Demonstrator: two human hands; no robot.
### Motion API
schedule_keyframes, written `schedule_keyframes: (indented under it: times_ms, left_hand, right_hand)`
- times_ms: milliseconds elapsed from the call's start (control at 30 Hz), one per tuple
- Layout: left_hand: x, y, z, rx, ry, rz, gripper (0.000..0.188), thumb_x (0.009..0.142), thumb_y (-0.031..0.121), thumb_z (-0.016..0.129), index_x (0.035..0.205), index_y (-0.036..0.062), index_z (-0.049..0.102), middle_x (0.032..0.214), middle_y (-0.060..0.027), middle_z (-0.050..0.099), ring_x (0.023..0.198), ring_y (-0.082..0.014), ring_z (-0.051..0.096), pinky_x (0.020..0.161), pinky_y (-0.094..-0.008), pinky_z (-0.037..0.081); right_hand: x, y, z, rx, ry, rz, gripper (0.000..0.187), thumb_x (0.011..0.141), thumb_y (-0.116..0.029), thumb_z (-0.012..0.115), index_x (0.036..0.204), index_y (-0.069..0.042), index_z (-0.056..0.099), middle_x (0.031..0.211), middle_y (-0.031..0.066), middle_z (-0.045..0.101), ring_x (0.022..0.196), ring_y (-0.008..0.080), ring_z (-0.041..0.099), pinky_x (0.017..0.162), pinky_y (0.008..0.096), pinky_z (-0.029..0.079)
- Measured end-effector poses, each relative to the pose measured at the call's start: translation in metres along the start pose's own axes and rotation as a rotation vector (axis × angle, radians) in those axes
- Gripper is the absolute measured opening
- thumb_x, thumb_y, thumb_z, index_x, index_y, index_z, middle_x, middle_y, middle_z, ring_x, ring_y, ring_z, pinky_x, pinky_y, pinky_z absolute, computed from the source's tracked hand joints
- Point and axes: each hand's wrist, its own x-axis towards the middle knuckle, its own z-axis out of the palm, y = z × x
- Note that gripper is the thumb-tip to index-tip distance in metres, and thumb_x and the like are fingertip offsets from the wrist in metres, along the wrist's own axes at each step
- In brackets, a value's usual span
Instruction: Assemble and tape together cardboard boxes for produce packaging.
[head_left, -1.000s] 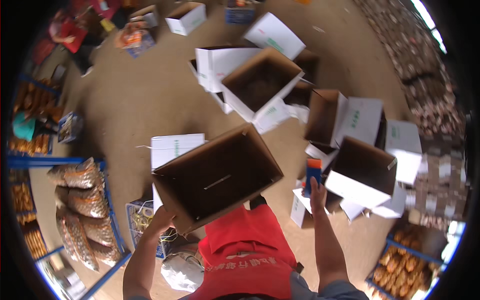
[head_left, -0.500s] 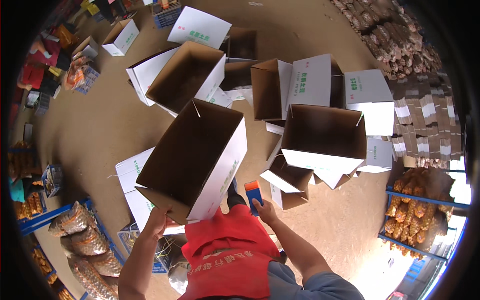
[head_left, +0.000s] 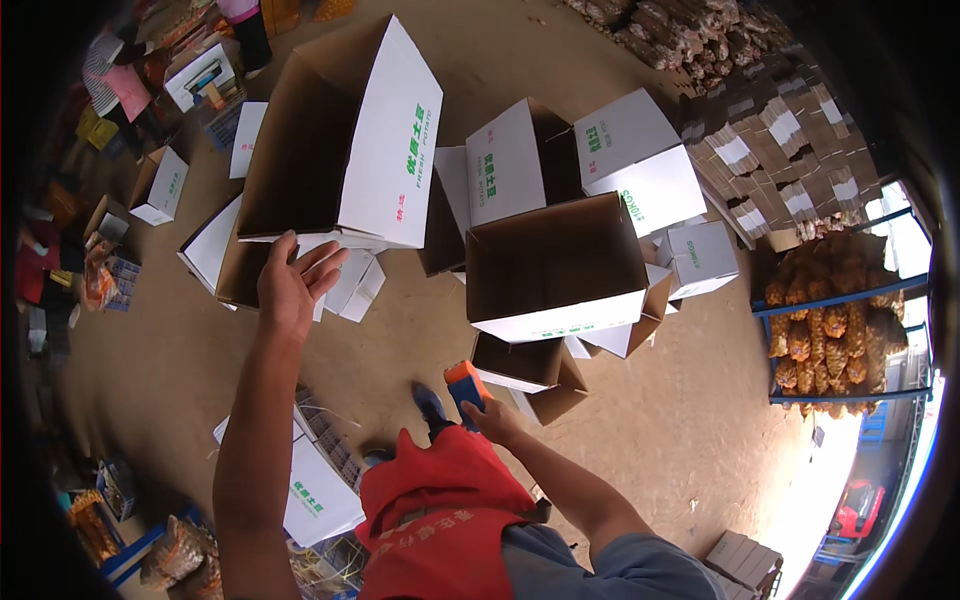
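White cardboard box [head_left: 340, 140], open and tilted, hangs at 11 o'clock above the floor. My left hand [head_left: 290, 285] sits just under its lower edge, fingers [head_left: 322, 262] spread loose, gripping nothing; contact with the flap unclear. My right hand [head_left: 495, 420], at 6 o'clock, is clenched around an orange-and-blue tape dispenser [head_left: 466, 385]. More open boxes [head_left: 555, 265] crowd 1 o'clock.

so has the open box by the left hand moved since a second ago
Yes. The box has left the left hand, which is open below it, and has gone up and away, toward the pile of boxes on the floor.
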Motion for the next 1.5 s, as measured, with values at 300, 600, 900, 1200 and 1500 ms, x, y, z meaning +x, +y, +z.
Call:
schedule_keyframes:
  times_ms: [300,600,900,1200,1500]
  left_hand:
    - [-0.104,-0.073,-0.104,0.377,-0.047,-0.159,0.044,0.101,0.038,0.06,0.126,0.002,0.062,0.102,-0.0197,0.076,0.085,-0.0242,0.077,0.061,-0.0289,0.057]
    - [-0.183,-0.062,-0.313,0.146,0.483,-0.15,0.053,0.1,0.035,0.062,0.142,0.0039,0.054,0.125,-0.0141,0.068,0.098,-0.0187,0.066,0.065,-0.0245,0.05]
    - [-0.215,-0.074,-0.234,0.392,0.17,0.0,0.044,0.102,0.031,0.061,0.133,-0.0004,0.057,0.113,-0.017,0.072,0.096,-0.0217,0.071,0.067,-0.0253,0.056]
    - [-0.211,-0.123,-0.172,0.502,0.087,-0.154,0.044,0.105,0.038,0.053,0.131,0.0025,0.059,0.118,-0.0099,0.07,0.105,-0.0176,0.067,0.081,-0.0312,0.054]
    - [-0.208,-0.131,-0.116,0.025,0.112,-0.071,0.039,0.111,0.033,0.044,0.133,0.005,0.059,0.13,-0.005,0.064,0.115,-0.0162,0.059,0.099,-0.0358,0.045]
  right_hand:
    - [0.012,-0.046,0.002,0.092,0.063,-0.053,0.054,0.104,-0.05,0.056,0.097,0.003,0.064,0.078,0.0143,0.073,0.073,0.0239,0.074,0.068,0.0402,0.057]
    - [0.048,-0.139,0.037,0.239,-0.183,-0.219,0.056,0.106,-0.052,0.046,0.101,0.0,0.066,0.08,0.0143,0.073,0.074,0.0306,0.074,0.076,0.043,0.056]
    - [0.013,-0.2,0.079,0.18,-0.425,-0.375,0.061,0.107,-0.052,0.039,0.099,0.003,0.064,0.091,0.0225,0.071,0.089,0.0382,0.07,0.085,0.0475,0.052]
    - [-0.04,-0.217,0.073,0.284,-0.512,-0.549,0.061,0.11,-0.042,0.022,0.1,0.005,0.061,0.091,0.0213,0.072,0.085,0.0371,0.071,0.086,0.0463,0.054]
    - [-0.074,-0.224,0.022,0.054,-0.446,-0.708,0.045,0.111,-0.031,0.036,0.105,0.005,0.062,0.096,0.0287,0.067,0.093,0.0459,0.068,0.082,0.0537,0.054]
